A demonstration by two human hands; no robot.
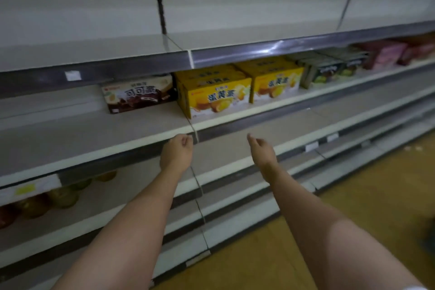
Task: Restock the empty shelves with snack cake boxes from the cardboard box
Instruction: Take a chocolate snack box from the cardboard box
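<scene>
A brown cocoa snack cake box [138, 94] stands on the middle shelf [94, 134]. Right of it are stacked yellow snack cake boxes [215, 95] and a second yellow stack [275, 83]. My left hand [177, 150] hangs in front of the shelf edge, fingers loosely curled, holding nothing. My right hand [261, 148] is beside it, also loosely curled and empty, below the yellow boxes. Both hands are apart from the boxes. The cardboard box is out of view.
Green boxes [329, 70] and pink boxes [386, 55] continue along the same shelf to the right. Round fruit-like items [61, 195] lie on a lower left shelf. The upper shelf [94, 47] and lower right shelves [306, 172] are bare. A wooden floor [364, 195] lies at right.
</scene>
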